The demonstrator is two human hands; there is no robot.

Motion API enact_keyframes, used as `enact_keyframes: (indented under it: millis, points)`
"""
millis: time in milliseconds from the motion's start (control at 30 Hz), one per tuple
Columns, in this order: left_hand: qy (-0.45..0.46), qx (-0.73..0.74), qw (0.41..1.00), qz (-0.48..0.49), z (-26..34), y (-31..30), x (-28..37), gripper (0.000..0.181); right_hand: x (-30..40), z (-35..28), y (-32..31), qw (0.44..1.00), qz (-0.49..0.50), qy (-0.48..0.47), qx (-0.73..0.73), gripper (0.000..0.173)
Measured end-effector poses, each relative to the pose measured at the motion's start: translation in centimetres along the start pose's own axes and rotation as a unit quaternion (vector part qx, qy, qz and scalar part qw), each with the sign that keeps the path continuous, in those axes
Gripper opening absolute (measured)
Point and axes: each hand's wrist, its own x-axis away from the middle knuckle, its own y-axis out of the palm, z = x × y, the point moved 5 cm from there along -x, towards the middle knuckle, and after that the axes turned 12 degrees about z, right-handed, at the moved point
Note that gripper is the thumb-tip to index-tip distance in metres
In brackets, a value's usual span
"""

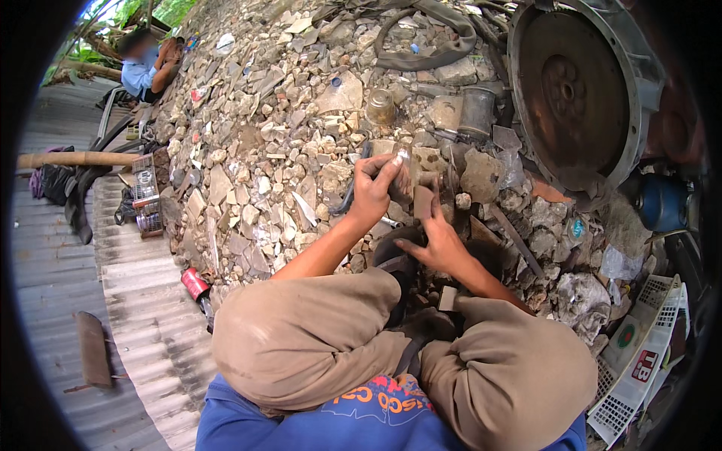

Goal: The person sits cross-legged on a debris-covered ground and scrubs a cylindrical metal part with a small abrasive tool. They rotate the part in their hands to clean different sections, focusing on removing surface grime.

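My left hand (372, 189) grips a dark, worn part (401, 183), perhaps metal, with its thumb pressed near the pale, shiny top. Beside it, my right hand (443, 242) pinches a small flat brown piece (423, 203) that looks like folded sandpaper. The piece is close to the part's right side; whether they touch is hard to tell. Both hands are above the rubble between my bent knees. Under them are dark footwear (397, 245) and a metal rod (391, 222), partly covered by the hands and arms.
A large round metal housing (569, 96) stands at upper right. A glass jar (381, 107) and a metal cylinder (476, 111) sit ahead on stones. A white plastic basket (643, 349) lies at right, corrugated sheets (141, 315) at left. Another person (141, 70) sits at upper left.
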Motion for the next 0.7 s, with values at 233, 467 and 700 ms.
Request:
enact_keyframes:
  millis: [233, 467, 700]
  points:
    - [0.007, -0.016, 1.000, 0.000, 0.2, 0.8, -0.1, 0.040, -2.7, 1.1, -0.2, 0.999, -0.014, 0.033, -0.037, 0.092]
    - [-0.004, 0.002, 1.000, 0.007, 0.0, 0.4, -0.2, 0.040, -1.2, 1.0, -0.5, 1.000, 0.000, 0.004, -0.012, 0.096]
    - [-0.004, -0.013, 1.000, 0.012, 0.1, 0.5, 0.0, 0.041, -1.5, -0.4, -1.8, 0.998, 0.000, 0.031, 0.057, 0.079]
